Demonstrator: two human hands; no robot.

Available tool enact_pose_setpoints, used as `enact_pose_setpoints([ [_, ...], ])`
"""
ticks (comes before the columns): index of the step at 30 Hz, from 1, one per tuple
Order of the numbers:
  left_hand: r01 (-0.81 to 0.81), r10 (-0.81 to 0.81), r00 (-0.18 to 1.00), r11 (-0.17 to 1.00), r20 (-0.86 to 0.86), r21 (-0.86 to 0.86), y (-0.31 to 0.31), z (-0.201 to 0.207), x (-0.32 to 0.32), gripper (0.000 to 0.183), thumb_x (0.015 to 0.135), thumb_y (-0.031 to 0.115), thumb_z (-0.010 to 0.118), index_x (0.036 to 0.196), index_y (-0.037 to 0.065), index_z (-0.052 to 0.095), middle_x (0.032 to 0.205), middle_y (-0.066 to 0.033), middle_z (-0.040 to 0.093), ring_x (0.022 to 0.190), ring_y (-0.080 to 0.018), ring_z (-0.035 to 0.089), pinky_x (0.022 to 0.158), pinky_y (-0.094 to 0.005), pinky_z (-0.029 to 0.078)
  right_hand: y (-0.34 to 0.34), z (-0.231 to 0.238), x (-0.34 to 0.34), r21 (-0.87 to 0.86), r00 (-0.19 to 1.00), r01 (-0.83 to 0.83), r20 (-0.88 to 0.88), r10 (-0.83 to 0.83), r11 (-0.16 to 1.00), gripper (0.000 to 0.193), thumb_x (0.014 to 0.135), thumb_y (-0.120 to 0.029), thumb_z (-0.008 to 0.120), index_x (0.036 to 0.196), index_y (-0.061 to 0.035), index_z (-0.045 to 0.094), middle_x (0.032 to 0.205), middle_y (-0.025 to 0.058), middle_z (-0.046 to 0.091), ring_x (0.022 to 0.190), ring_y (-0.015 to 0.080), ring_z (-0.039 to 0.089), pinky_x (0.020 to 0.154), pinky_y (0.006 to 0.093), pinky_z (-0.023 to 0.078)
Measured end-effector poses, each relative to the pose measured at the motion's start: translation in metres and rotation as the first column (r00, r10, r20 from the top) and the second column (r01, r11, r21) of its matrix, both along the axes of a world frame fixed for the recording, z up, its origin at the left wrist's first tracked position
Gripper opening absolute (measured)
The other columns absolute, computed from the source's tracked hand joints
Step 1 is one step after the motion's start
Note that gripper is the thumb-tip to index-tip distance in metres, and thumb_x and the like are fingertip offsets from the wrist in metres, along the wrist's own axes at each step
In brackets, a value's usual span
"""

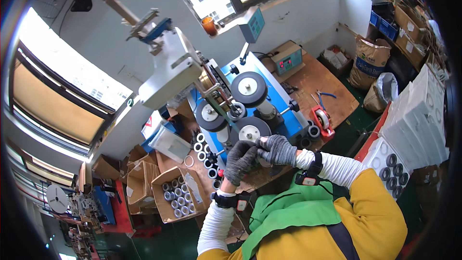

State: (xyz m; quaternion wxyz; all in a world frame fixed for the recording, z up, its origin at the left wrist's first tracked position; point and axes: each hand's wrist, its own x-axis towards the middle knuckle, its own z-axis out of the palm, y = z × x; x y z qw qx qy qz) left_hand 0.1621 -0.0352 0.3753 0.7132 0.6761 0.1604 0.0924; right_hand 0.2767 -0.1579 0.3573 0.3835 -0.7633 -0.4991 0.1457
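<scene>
The person's hands meet at the near side of the machine (291, 124), just in front of its near roller (250, 131). The left hand (240, 162), in a dark grey glove, reaches up from below with its wrist bent and its fingers curled in toward the right. The right hand (279, 150), in a lighter grey glove, comes across from the right, back upward, fingers bent and tips close against the left hand's. Both are mostly closed; whether a small part is pinched between them cannot be told. The left forearm (216, 224) rises steeply; the right forearm (337, 167) slants inward, its elbow out wide. A ring (237, 111) sits among the machine's rollers. Left of the machine, more rings (201, 147) line the bench (337, 83), and a carton (196, 188) of rings stands nearer the person. Right of the machine lies a red tape dispenser (321, 119).
</scene>
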Motion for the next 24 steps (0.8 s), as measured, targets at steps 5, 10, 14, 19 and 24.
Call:
enact_pose_setpoints([
  [5, 0.026, -0.014, 0.991, 0.996, -0.131, 0.085, 0.004, 0.004, 0.014, 0.009, 0.080, 0.006, 0.058, 0.087, 0.002, 0.056, 0.078, -0.0042, 0.059, 0.069, -0.0105, 0.055, 0.062, -0.0237, 0.045, -0.003, -0.013, 0.014, 0.043, 0.992, -0.066, -0.102, 0.070, 0.997, 0.016, 0.077, -0.022, 0.055, 0.086, -0.0090, 0.055, 0.071, 0.0147, 0.057, 0.068, 0.0315, 0.057, 0.061, 0.0377, 0.046],
  [10, -0.469, 0.407, 0.876, 0.846, 0.259, 0.253, 0.025, -0.012, 0.040, 0.010, 0.080, 0.005, 0.057, 0.090, 0.003, 0.057, 0.077, -0.0024, 0.059, 0.073, -0.0075, 0.054, 0.067, -0.0207, 0.044, -0.008, -0.024, 0.056, 0.276, 0.878, -0.051, -0.445, 0.175, 0.960, 0.019, 0.077, -0.015, 0.059, 0.093, -0.0042, 0.055, 0.082, 0.0095, 0.060, 0.077, 0.0169, 0.059, 0.069, 0.0292, 0.046],
  [14, -0.530, 0.478, 0.847, 0.723, 0.234, 0.442, 0.029, -0.026, 0.052, 0.012, 0.079, 0.009, 0.059, 0.088, 0.002, 0.059, 0.078, -0.0034, 0.061, 0.070, -0.0081, 0.053, 0.065, -0.0219, 0.043, -0.005, -0.018, 0.081, 0.267, 0.906, -0.068, -0.387, 0.171, 0.961, 0.019, 0.077, -0.015, 0.058, 0.092, -0.0035, 0.055, 0.083, 0.0095, 0.060, 0.078, 0.0166, 0.058, 0.071, 0.0292, 0.046],
  [19, -0.530, 0.496, 0.846, 0.742, 0.196, 0.410, 0.025, -0.030, 0.061, 0.011, 0.078, 0.009, 0.060, 0.086, 0.001, 0.060, 0.074, -0.0046, 0.062, 0.067, -0.0092, 0.053, 0.063, -0.0237, 0.043, 0.010, -0.007, 0.100, 0.321, 0.913, -0.078, -0.356, 0.197, 0.944, 0.017, 0.077, -0.014, 0.058, 0.088, -0.0019, 0.056, 0.082, 0.0104, 0.062, 0.079, 0.0169, 0.059, 0.073, 0.0295, 0.045],
  [24, -0.456, 0.481, 0.874, 0.754, 0.074, 0.473, 0.033, -0.028, 0.066, 0.012, 0.078, 0.010, 0.061, 0.086, 0.002, 0.060, 0.072, -0.0012, 0.060, 0.063, -0.0058, 0.051, 0.057, -0.0202, 0.042, 0.032, 0.006, 0.112, 0.347, 0.879, -0.109, -0.405, 0.254, 0.932, 0.014, 0.078, -0.012, 0.058, 0.088, -0.0021, 0.058, 0.079, 0.0072, 0.062, 0.074, 0.0120, 0.056, 0.071, 0.0270, 0.045],
])
